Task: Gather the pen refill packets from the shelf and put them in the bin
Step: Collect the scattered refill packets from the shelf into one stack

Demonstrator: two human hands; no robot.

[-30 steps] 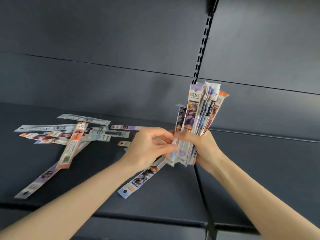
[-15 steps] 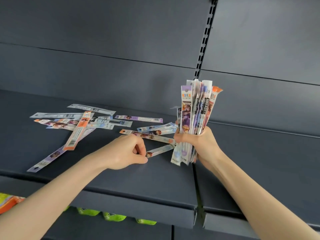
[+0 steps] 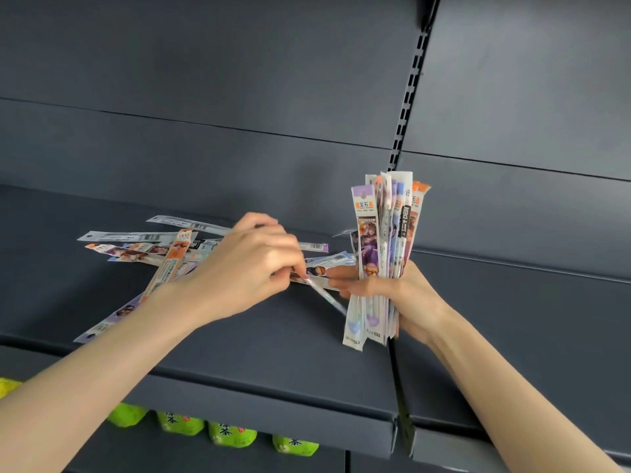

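shelf (image 3: 273, 353): dark grey, stretching across the view, its front edge running toward the lower right; a slotted upright (image 3: 409, 97) is rising behind its right end.
loose packets (image 3: 136, 247): lying scattered and overlapping on the left half of the shelf, spreading from near the back edge to near the front edge.
bundle of packets (image 3: 386, 233): standing upright over the shelf's right end, fanning slightly at the top.
green bottles (image 3: 232, 433): showing in a row below the shelf's front edge.
left hand (image 3: 246, 268): hovering over the middle of the shelf, fingers curling in and pinching one end of a single packet.
right hand (image 3: 409, 295): wrapping its fingers round the lower half of the bundle.
single packet (image 3: 324, 295): slanting from the left fingertips down toward the foot of the bundle (blurred, so its print is not readable).
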